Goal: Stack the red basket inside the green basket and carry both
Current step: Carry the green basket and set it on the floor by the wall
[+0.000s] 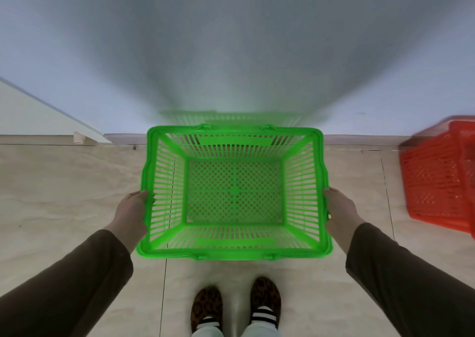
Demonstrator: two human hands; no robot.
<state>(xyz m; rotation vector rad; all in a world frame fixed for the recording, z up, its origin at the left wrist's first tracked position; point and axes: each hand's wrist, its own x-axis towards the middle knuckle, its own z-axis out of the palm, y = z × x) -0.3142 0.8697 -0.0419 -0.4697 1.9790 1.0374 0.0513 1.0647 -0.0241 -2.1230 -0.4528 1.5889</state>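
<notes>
A bright green slatted plastic basket [234, 250] is in the middle of the view, held level above the floor, with nothing inside it. My left hand [132, 214] grips its left rim and my right hand [339, 212] grips its right rim. The red basket [437, 182] stands on the floor at the right edge of the view, partly cut off, well apart from the green one.
A pale wall [231, 53] rises just beyond the green basket, with a baseboard along the beige tiled floor [64, 195]. A white slanted panel [30, 115] sits at the far left. My feet in patterned slippers [235, 305] stand below the basket.
</notes>
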